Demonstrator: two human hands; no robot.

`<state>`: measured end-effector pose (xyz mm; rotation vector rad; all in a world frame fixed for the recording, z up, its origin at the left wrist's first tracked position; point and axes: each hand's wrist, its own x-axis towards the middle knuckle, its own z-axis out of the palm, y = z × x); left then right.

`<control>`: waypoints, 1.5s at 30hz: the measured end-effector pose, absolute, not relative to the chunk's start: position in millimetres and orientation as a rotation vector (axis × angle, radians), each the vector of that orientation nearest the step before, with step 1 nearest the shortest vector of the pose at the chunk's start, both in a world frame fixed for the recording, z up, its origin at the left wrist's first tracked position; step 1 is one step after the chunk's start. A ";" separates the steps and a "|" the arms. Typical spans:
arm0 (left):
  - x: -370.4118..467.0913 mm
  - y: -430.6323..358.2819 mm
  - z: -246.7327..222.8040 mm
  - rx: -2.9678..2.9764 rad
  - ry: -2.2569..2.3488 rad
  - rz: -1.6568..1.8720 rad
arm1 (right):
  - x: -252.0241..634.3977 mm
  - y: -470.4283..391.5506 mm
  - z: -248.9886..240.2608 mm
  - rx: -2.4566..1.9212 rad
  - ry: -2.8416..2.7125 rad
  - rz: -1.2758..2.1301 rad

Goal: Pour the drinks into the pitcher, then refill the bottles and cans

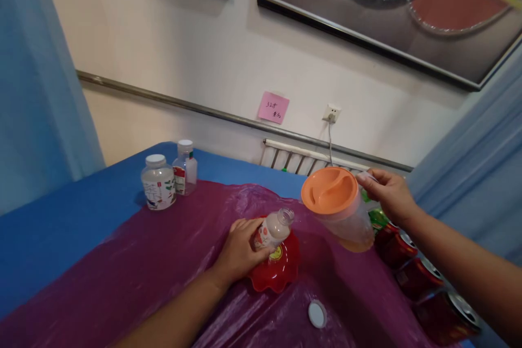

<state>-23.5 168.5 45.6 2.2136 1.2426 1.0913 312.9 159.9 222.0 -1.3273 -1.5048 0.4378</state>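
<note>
My left hand (242, 247) is wrapped round a small clear bottle (277, 228) with a printed label and no cap, tilted to the right over a red scalloped dish (281, 269). My right hand (387, 193) grips the handle of a clear pitcher (346, 228) with an orange lid (330, 190). The pitcher is tilted, with a little amber liquid low in it, and stands apart from the bottle. A white cap (317, 314) lies on the purple plastic sheet (163, 261) in front of the dish.
At the back left stand a wide jar (158, 184) and a clear bottle (185, 168), both white-capped. Several red cans (418, 277) line the right side, beside a green package (378, 218). Behind the blue table (53, 204) are a radiator (302, 157) and a plugged socket (331, 113).
</note>
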 end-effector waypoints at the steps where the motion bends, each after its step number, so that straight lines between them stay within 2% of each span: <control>1: -23.6 168.0 45.8 2.213 1.241 1.089 | 310.6 158.7 225.1 -1.336 -1.525 0.425; 12: -24.8 166.7 44.2 2.206 1.208 1.055 | 291.3 148.0 248.3 -1.413 -1.749 0.256; 45: -22.8 160.0 49.1 2.193 1.167 1.049 | 280.7 149.1 273.6 -1.391 -1.948 0.090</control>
